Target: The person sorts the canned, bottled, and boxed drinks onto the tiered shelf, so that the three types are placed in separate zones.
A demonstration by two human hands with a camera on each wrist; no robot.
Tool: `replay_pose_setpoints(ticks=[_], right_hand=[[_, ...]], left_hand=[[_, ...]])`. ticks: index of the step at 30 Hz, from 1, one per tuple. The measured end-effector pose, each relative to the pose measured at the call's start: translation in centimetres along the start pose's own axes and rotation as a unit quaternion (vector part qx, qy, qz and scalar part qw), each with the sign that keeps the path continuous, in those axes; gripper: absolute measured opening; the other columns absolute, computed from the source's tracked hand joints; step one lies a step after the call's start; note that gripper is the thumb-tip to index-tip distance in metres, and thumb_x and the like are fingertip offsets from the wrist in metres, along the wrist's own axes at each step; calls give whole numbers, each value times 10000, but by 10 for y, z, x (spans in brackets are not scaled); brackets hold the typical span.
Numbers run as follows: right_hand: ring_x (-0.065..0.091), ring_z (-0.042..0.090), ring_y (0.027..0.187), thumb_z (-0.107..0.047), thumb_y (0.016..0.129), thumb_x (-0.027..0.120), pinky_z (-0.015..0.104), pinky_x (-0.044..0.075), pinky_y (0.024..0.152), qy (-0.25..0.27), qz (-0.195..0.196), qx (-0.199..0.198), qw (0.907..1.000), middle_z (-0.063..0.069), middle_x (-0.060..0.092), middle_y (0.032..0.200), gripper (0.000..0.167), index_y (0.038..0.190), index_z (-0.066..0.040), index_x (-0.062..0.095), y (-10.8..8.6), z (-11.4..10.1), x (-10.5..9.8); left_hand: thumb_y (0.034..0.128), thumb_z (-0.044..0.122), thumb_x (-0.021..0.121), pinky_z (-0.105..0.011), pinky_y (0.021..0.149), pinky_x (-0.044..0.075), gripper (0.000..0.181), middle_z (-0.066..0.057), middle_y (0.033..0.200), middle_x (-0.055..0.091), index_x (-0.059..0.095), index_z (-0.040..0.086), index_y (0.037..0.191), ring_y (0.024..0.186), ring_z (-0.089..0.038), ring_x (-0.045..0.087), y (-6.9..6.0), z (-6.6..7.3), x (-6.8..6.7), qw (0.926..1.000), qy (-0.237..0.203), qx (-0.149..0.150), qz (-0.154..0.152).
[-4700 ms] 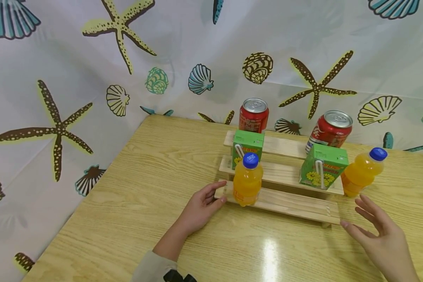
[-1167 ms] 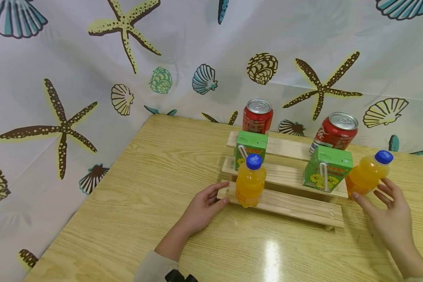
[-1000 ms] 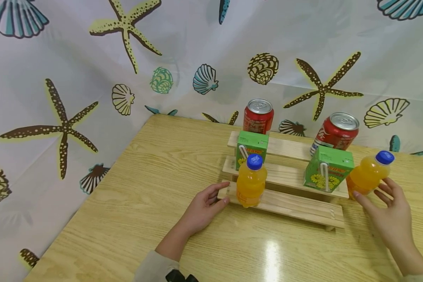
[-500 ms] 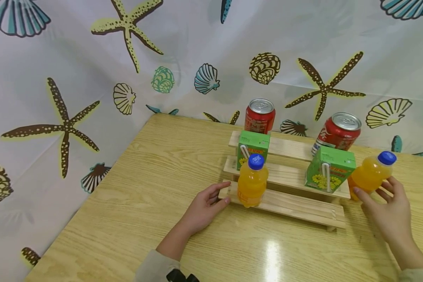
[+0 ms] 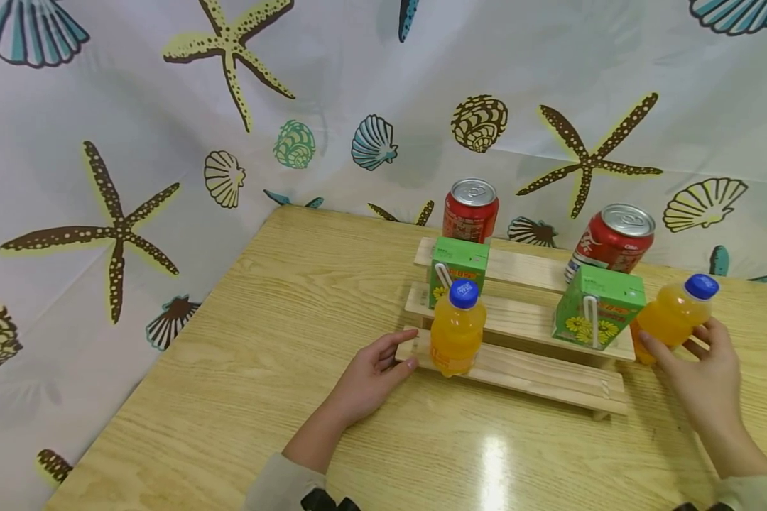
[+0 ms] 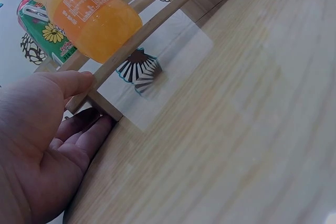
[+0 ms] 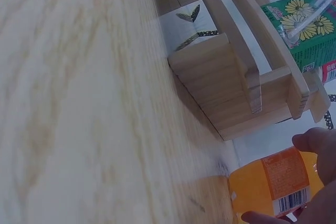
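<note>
A three-step wooden rack stands on the table. My left hand holds the left end of its lowest step, and in the left wrist view the thumb lies against the board with the other fingers at the end support. On that step, near this hand, stands an orange juice bottle with a blue cap. Beside the rack's right end, my right hand grips a second orange juice bottle, thumb on its near side. Some of those fingers are hidden behind the bottle. The right wrist view shows its orange label and barcode.
Two green juice cartons with straws stand on the middle step, left and right. Two red cola cans stand on the top step behind them. A white cloth with starfish and shells hangs behind the wooden table.
My right hand has moved from beside the rack's front right corner to the right-hand juice bottle and closed round it. My left hand has stayed on the rack. The view shifted slightly.
</note>
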State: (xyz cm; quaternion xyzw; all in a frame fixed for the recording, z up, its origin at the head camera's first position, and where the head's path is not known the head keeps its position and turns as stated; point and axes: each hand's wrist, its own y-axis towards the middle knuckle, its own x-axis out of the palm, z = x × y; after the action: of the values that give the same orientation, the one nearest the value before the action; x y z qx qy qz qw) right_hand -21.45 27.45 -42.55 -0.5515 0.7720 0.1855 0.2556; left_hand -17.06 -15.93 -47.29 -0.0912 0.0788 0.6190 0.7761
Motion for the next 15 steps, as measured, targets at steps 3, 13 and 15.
replay_pose_setpoints(ticks=[3, 13, 15], right_hand=[[426, 475, 1365, -394, 937, 685, 538, 447, 1103, 59, 9, -29, 10000, 219, 340, 1566, 817, 1560, -79, 260, 1, -2, 1], [400, 481, 1371, -404, 950, 658, 619, 381, 1118, 133, -22, 94, 9999, 225, 317, 1580, 825, 1560, -38, 240, 3, -3, 3], [404, 474, 1370, -401, 948, 662, 606, 385, 1122, 137, 1, 117, 9998, 215, 315, 1586, 821, 1560, -44, 247, 4, -3, 3]], left_hand=[[996, 315, 637, -448, 1157, 392, 457, 19, 1552, 447, 526, 263, 1436, 1487, -244, 327, -1, 0, -1, 10000, -8, -20, 11], [999, 306, 632, -448, 1162, 384, 466, 10, 1556, 443, 520, 233, 1446, 1494, -240, 312, -1, 0, -1, 10000, -42, 59, -11], [1000, 298, 631, -453, 1163, 383, 466, 3, 1557, 441, 519, 226, 1447, 1495, -245, 310, -1, 1, -1, 10000, -52, 63, -15]])
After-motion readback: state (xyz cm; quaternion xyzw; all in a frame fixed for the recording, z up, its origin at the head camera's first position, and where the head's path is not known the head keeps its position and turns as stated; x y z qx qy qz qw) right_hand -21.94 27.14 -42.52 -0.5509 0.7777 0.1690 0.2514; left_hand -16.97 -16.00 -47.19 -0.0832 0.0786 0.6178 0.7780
